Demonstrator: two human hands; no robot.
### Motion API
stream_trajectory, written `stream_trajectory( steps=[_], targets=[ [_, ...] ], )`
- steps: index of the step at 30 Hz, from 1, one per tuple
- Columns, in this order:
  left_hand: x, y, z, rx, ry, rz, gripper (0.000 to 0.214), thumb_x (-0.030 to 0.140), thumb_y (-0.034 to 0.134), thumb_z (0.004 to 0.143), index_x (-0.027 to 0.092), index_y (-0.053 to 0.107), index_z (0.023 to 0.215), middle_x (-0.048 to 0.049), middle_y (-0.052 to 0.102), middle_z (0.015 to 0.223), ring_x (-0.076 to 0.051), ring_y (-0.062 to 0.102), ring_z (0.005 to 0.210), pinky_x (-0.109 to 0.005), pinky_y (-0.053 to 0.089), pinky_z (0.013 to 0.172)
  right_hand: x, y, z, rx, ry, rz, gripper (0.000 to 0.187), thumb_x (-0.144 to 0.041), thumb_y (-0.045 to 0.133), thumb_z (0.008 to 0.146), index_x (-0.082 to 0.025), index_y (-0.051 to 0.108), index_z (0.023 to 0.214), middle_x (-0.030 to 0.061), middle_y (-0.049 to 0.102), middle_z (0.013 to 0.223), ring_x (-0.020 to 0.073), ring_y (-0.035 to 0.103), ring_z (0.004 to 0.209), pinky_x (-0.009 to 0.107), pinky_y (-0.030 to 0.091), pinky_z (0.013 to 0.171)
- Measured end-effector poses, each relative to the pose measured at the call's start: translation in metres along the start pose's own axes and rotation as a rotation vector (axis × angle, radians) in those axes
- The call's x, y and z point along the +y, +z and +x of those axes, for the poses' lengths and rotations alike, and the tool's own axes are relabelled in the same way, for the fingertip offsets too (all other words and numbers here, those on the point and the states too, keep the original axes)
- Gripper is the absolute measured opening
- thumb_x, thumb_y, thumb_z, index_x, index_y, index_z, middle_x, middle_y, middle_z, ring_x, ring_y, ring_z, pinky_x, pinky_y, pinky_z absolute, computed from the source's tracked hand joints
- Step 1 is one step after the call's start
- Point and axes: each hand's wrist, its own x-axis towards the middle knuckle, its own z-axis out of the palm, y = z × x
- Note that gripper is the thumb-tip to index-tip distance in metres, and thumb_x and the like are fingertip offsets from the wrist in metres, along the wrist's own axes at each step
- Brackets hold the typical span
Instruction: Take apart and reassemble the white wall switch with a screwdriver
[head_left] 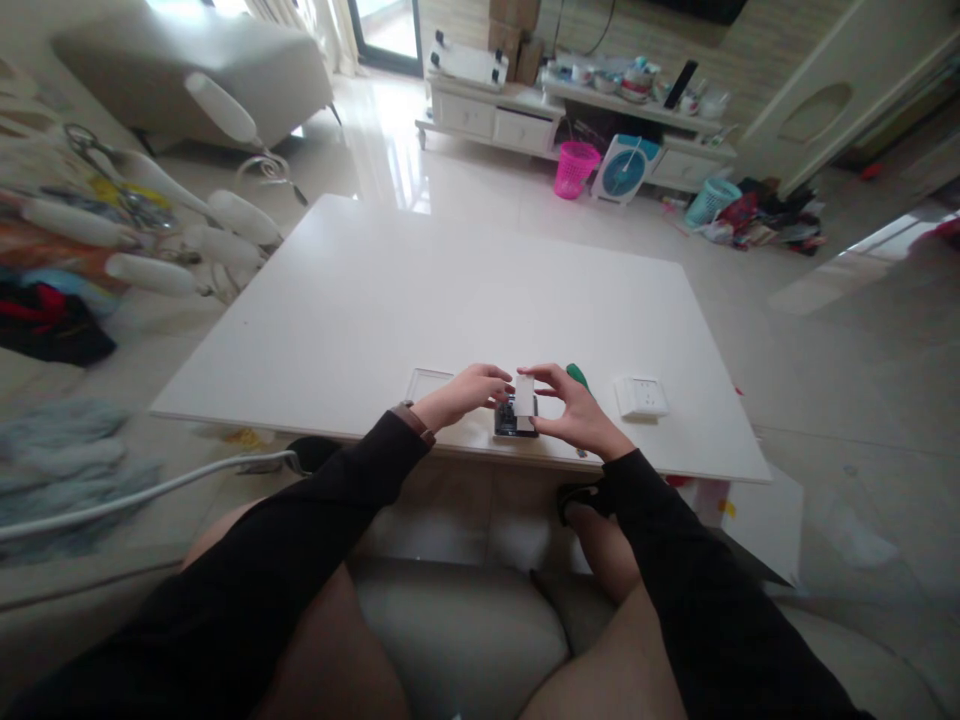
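Note:
In my right hand (570,412) is a small white rectangular plate (525,396), pinched between thumb and fingers and raised over a dark square switch base (507,418). This base lies near the front edge of the white table (420,290). My left hand (471,392) hovers at the base's left side, its fingers apart and near the plate; I cannot tell whether they touch it. A white square frame (429,376) lies flat, partly behind the left hand. Past the right hand shows a green handle (577,375), the rest of that tool mostly hidden.
A white wall socket (642,397) rests on the table at the right. Left of the table stands a lamp with several white shades (221,107). Beyond are a pink basket (576,170), a blue-and-white fan (625,170) and a low white cabinet (491,122).

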Motion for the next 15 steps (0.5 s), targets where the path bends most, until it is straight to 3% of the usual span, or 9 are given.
stream_trajectory(
  steps=[3, 6, 15],
  targets=[
    [0.006, 0.000, -0.004, -0.080, -0.020, -0.359, 0.007, 0.013, 0.067, 0.082, 0.010, 0.071, 0.087, -0.0075, 0.071, 0.085, -0.014, 0.067, 0.078, -0.029, 0.052, 0.079, -0.001, 0.005, 0.001, 0.010, -0.005, 0.040, 0.060, -0.018, 0.076, 0.077, -0.030, 0.058, 0.132, 0.0074, 0.063, 0.143, 0.0266, 0.058, 0.140, 0.047, 0.055, 0.109],
    [0.008, 0.001, -0.007, -0.072, -0.023, -0.491, 0.012, 0.017, 0.078, 0.078, 0.010, 0.072, 0.085, -0.0052, 0.069, 0.081, -0.013, 0.066, 0.074, -0.028, 0.050, 0.076, 0.000, 0.008, 0.002, 0.046, 0.002, 0.039, 0.061, -0.018, 0.076, 0.076, -0.028, 0.058, 0.133, 0.0080, 0.064, 0.141, 0.0265, 0.059, 0.137, 0.045, 0.057, 0.105],
    [0.009, 0.003, -0.007, -0.029, -0.015, -0.388, 0.011, 0.021, 0.072, 0.084, 0.011, 0.070, 0.078, -0.0032, 0.065, 0.073, -0.010, 0.057, 0.070, -0.025, 0.047, 0.071, -0.003, 0.022, 0.005, 0.102, -0.041, -0.143, 0.058, -0.016, 0.069, 0.075, -0.024, 0.057, 0.131, 0.0090, 0.066, 0.130, 0.0254, 0.065, 0.120, 0.040, 0.059, 0.095]
  ],
)
